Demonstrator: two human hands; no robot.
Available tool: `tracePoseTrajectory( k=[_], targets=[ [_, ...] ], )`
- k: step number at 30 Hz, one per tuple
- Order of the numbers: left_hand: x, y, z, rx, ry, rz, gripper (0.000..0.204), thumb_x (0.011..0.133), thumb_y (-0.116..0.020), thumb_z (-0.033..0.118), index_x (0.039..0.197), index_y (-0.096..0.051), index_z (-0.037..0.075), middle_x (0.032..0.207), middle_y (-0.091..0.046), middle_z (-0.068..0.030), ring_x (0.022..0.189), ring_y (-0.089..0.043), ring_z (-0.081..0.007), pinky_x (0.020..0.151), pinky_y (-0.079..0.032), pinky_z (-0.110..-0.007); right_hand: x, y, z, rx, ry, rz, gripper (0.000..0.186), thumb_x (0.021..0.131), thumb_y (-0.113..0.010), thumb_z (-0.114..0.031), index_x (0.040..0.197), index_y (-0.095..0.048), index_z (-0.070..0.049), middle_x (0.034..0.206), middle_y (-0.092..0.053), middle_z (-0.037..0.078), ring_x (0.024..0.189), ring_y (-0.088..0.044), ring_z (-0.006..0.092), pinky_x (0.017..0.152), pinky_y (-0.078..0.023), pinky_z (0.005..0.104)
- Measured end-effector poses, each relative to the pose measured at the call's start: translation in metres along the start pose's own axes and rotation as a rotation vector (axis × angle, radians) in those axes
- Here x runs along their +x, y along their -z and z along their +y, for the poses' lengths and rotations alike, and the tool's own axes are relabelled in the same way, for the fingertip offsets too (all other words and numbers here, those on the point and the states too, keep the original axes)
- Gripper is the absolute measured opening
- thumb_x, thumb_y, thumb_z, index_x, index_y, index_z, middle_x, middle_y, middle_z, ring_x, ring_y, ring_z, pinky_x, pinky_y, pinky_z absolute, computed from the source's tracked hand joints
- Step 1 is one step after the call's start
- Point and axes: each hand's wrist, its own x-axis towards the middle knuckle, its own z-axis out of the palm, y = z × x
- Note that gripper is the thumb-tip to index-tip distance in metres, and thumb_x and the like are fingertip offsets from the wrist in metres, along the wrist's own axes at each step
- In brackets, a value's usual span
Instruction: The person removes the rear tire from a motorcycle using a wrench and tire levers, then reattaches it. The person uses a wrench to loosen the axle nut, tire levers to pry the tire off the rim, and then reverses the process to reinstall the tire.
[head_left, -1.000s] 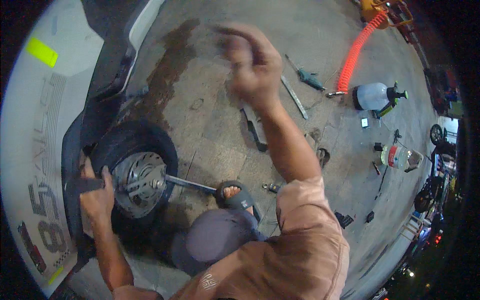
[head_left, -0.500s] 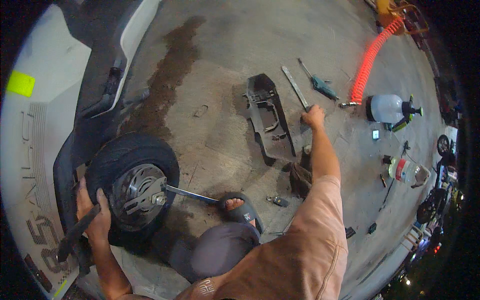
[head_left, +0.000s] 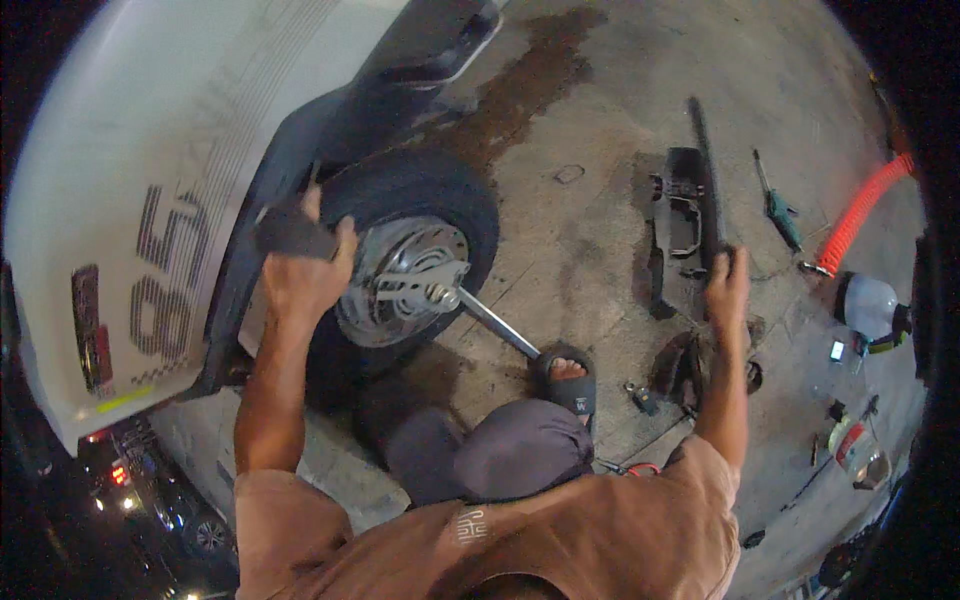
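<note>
A small scooter wheel (head_left: 410, 255), black tyre around a silver hub, is seen under the white body panel (head_left: 130, 180), with a long metal wrench (head_left: 490, 320) seated on its axle and its handle slanting down to a sandalled foot (head_left: 568, 375). A dark flap of the mudguard (head_left: 290, 232) beside the tyre is gripped by the left hand (head_left: 305, 275), fingers closed round it. Well apart to the right, the right hand (head_left: 728, 285) is raised over the concrete floor (head_left: 580, 230) at the lower end of a long black trim piece (head_left: 705, 200); whether it is grasped cannot be told. An orange coiled hose (head_left: 858, 215) lies farther right.
</note>
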Motion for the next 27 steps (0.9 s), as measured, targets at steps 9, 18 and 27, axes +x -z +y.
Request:
tracePoseTrajectory(
  k=[9,18,27],
  targets=[
    [-0.004,0.0,0.002,0.072,-0.085,0.144,0.063,0.078,-0.069,0.035,0.126,-0.052,-0.002,0.116,-0.059,-0.0236,0.095,-0.063,-0.0415,0.082,-0.052,-0.047,-0.124,-0.149,-0.142,0.505,-0.258,-0.753,0.035,0.1,-0.048,-0.03,0.088,-0.062,0.0,0.066,-0.056,0.007,0.066,-0.051,0.0138,0.063,-0.045,0.0318],
    [0.002,0.011,0.0,-0.004,0.085,-0.222,0.073,0.08,-0.067,0.039,0.134,-0.041,-0.003,0.121,-0.056,-0.0264,0.11,-0.056,-0.044,0.091,-0.048,-0.048,-0.141,-0.124,-0.201,0.602,-0.232,-0.98,0.04,0.102,-0.042,-0.035,0.091,-0.056,0.001,0.071,-0.05,0.001,0.071,-0.047,0.0148,0.066,-0.043,0.034],
    [-0.001,0.008,0.0,-0.118,0.051,-0.109,0.071,0.081,-0.065,0.043,0.129,-0.043,-0.004,0.116,-0.056,-0.0296,0.103,-0.059,-0.0466,0.086,-0.049,-0.052,-0.163,-0.088,-0.25,0.771,-0.728,-0.848,0.033,0.103,-0.038,-0.036,0.091,-0.049,-0.008,0.065,-0.046,0.0,0.05,-0.04,0.0097,0.041,-0.033,0.0295]
  ],
)
